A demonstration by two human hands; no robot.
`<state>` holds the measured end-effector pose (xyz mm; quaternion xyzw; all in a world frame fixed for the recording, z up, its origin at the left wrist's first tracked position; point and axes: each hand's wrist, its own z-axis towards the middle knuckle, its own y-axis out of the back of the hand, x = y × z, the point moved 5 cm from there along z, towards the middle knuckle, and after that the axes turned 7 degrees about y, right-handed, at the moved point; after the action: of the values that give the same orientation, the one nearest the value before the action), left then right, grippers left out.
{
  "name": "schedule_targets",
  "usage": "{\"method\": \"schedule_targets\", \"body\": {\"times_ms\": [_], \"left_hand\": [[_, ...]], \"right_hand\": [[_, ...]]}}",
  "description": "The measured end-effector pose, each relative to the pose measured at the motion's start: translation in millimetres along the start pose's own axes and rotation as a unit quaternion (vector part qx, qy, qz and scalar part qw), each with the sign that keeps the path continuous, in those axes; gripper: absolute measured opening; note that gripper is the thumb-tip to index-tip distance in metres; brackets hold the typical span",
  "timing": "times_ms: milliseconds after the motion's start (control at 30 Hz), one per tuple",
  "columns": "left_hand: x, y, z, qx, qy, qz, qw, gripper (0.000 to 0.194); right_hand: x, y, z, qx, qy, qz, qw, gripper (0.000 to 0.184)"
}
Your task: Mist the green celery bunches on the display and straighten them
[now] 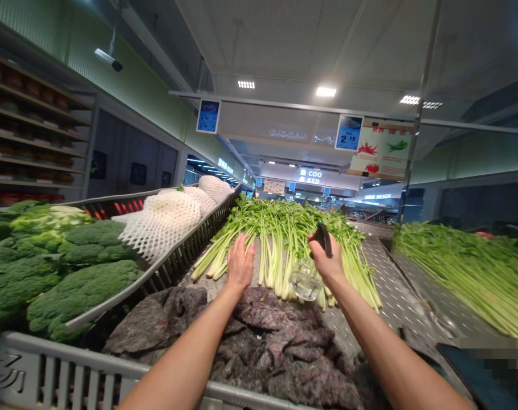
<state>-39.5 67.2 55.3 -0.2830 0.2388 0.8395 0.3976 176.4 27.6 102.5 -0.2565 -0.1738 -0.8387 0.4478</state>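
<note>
Bunches of celery [280, 245] lie side by side on a metal plate surface, pale stalk ends toward me and leaves at the far side. My left hand [240, 263] is over the left part of the celery, its fingers stretched out and holding nothing; whether it touches the stalks I cannot tell. A clear spray bottle [305, 280] with a black trigger head is in my right hand [329, 259], above the stalk ends. The fingers wrap round its neck, and its round base tilts toward me.
A crumpled grey cloth [280, 347] lies before the celery, behind a grey crate rim [83, 364]. Broccoli [83, 290] and net-wrapped produce [167, 213] fill crates at left. A mirror-like panel stands at right, near a dark flat device [468, 370]. Blue price signs [348, 132] hang overhead.
</note>
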Motion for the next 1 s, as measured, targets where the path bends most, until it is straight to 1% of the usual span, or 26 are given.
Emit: {"method": "schedule_targets", "body": {"times_ms": [100,167,267,300,433,467,633,833,900,1000], "left_hand": [[-0.6,-0.8,0.1,0.004,-0.002,0.004,1.000,0.044],[-1.3,-1.8,0.0,0.008,-0.003,0.009,1.000,0.045],[-2.8,-2.5,-0.4,0.008,-0.010,0.017,1.000,0.045],[-3.2,-2.4,-0.6,0.007,-0.013,0.018,1.000,0.045],[-3.1,-1.2,-0.9,0.005,-0.018,0.019,1.000,0.045],[-2.7,-0.7,-0.8,0.005,-0.018,0.019,1.000,0.046],[-0.2,0.7,0.1,-0.004,-0.018,0.020,1.000,0.045],[1.9,-1.3,0.3,0.001,-0.016,0.021,1.000,0.045],[2.5,-0.9,-0.2,-0.004,-0.015,0.021,1.000,0.044],[2.8,0.1,-1.1,-0.009,-0.015,0.026,1.000,0.044]], "right_hand": [[-10.9,-5.7,-9.1,0.009,-0.007,-0.014,1.000,0.023],[-17.2,-7.7,-17.7,0.034,-0.008,-0.029,0.999,0.021],[-15.5,-6.3,-25.1,0.063,0.001,-0.056,0.996,0.019],[-12.5,-3.9,-25.5,0.055,0.007,-0.061,0.997,0.018],[-2.6,5.9,-24.4,-0.014,0.025,-0.079,0.996,0.021],[-2.4,6.2,-24.8,-0.020,0.025,-0.080,0.996,0.023],[-6.9,0.0,-29.7,0.004,0.013,-0.065,0.998,0.025],[-3.3,-12.8,-33.6,0.063,0.013,-0.009,0.998,0.018],[-3.2,-15.0,-34.6,0.065,0.014,-0.003,0.998,0.018],[-7.1,-14.7,-36.8,0.049,0.015,-0.017,0.999,0.020]]}}
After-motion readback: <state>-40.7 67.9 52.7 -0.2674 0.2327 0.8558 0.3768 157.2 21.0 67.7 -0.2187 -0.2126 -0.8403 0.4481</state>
